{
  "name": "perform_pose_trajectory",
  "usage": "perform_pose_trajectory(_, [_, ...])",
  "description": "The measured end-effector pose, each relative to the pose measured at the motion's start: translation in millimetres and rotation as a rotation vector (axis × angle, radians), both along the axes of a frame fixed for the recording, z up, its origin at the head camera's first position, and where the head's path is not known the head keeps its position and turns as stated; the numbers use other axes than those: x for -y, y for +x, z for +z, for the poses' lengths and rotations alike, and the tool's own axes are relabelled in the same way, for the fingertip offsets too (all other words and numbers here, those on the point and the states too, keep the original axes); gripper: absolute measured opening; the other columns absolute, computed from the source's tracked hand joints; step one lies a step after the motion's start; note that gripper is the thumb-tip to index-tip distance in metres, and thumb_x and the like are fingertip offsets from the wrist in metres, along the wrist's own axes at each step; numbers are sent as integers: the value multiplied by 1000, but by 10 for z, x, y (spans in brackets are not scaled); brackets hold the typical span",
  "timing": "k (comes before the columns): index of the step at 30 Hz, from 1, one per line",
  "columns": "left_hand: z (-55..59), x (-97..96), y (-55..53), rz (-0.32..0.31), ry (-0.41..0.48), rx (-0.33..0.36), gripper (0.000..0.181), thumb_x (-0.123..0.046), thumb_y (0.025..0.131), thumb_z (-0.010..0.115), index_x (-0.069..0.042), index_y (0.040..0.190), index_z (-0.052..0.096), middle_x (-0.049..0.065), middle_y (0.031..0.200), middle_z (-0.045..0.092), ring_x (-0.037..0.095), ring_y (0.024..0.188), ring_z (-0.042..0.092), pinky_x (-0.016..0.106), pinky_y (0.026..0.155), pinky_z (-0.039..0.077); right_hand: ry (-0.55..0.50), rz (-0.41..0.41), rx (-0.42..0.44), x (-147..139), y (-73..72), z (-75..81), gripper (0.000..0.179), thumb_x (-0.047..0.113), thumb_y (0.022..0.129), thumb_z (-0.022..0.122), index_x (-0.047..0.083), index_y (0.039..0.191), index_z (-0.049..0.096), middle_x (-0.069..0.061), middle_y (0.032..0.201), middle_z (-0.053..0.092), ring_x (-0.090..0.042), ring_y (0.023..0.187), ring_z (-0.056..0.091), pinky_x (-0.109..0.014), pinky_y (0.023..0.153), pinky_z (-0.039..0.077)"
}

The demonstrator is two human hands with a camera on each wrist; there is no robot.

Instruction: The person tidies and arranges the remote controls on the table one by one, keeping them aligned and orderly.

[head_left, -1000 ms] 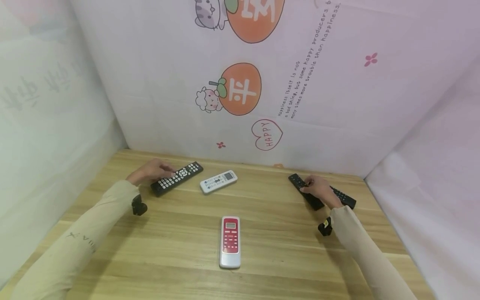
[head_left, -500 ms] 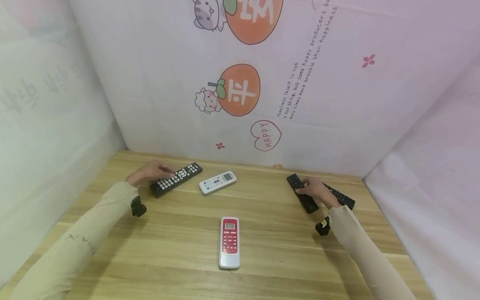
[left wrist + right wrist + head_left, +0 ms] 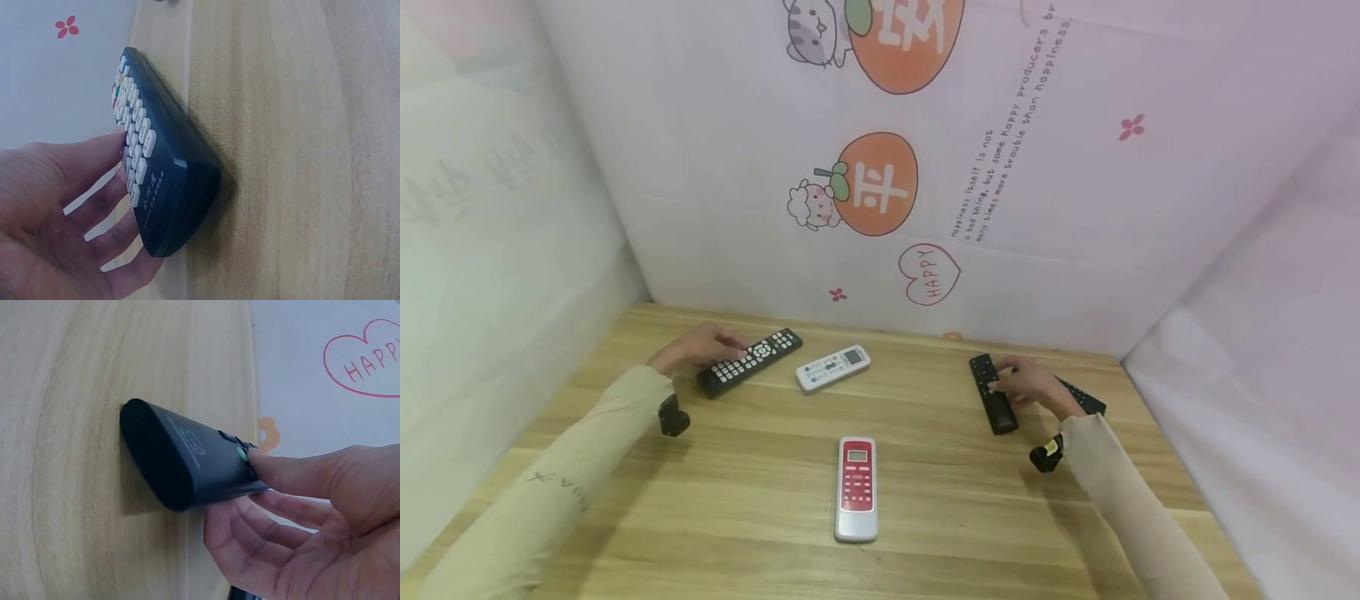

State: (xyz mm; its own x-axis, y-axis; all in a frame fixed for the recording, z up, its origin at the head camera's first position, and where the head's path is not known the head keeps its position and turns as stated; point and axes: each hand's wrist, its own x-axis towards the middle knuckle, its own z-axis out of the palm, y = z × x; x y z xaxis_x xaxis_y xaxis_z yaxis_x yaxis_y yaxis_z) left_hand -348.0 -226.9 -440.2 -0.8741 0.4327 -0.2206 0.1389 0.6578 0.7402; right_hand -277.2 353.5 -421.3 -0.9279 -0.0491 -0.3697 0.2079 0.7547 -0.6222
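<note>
At the back left, my left hand (image 3: 703, 344) grips a long black remote control with white buttons (image 3: 763, 349). In the left wrist view its thumb presses on the button face of this remote (image 3: 164, 187), and the other fingers curl along its far side and underside. On the right, my right hand (image 3: 1028, 380) holds a slimmer black remote control (image 3: 997, 412) by its side. The right wrist view shows the thumb on that remote's face (image 3: 187, 447) beside a green button, fingers curled beneath. Behind this hand lies another black remote (image 3: 1084, 397), partly hidden.
Between the hands, near the back wall, a white remote (image 3: 833, 368) lies at a slant. A red and silver remote (image 3: 856, 492) lies lengthwise nearer the front of the wooden table (image 3: 752, 508). Printed white cloth (image 3: 737, 183) walls the back and both sides.
The right hand has brought its black remote leftward and turned it closer to upright in the head view, away from the other black remote. The left hand keeps its place on its remote.
</note>
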Motion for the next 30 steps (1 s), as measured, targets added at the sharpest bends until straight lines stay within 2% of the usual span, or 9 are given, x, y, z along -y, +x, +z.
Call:
perform_pose_trajectory(4, [-4, 13, -1, -5, 7, 8, 47, -18, 102, 66, 11, 139, 57, 35, 136, 61, 40, 118, 64, 47, 100, 57, -59, -10, 14, 2, 36, 1, 56, 14, 104, 63, -9, 150, 42, -30, 125, 61, -28, 92, 69, -47, 84, 64])
perform_pose_trajectory(11, [-15, 1, -8, 2, 10, 19, 48, -19, 102, 65, 10, 140, 56, 35, 139, 59, 39, 119, 63, 48, 102, 56, -148, -59, 36, 46, 52, 1, 60, 13, 104, 65, -10, 151, 38, -32, 124, 63, -26, 93, 73, -47, 83, 64])
perform_pose_trajectory(14, [-7, 17, -3, -9, 21, 7, 49, -21, 101, 67, 10, 138, 58, 34, 135, 62, 35, 113, 66, 44, 97, 58, -173, -68, 37, 110, 72, 15, 60, 11, 103, 66, -11, 151, 38, -31, 122, 65, -25, 91, 74, -47, 84, 65])
perform_pose_trajectory(18, [-1, 40, -10, -21, 33, 2, 49, -23, 100, 69, 9, 136, 60, 33, 132, 63, 32, 108, 67, 41, 93, 59, -199, -47, 29, 215, 110, 43, 59, 8, 102, 66, -15, 148, 37, -34, 122, 65, -26, 89, 75, -48, 85, 65])
perform_pose_trajectory(26, [18, 16, 4, -6, -13, -9, 47, -18, 103, 65, 11, 139, 56, 35, 136, 60, 42, 118, 63, 49, 100, 57, -241, -3, 28, 385, 169, 58, 58, 6, 101, 67, -21, 143, 39, -28, 108, 72, -22, 83, 74, -45, 83, 65])
perform_pose_trajectory(30, [11, 18, 1, -3, -16, -14, 47, -18, 102, 65, 10, 139, 57, 35, 137, 60, 43, 118, 63, 50, 100, 56, -271, 14, 40, 479, 217, 33, 57, 4, 100, 67, -22, 143, 39, -27, 108, 72, -20, 80, 74, -43, 82, 65])
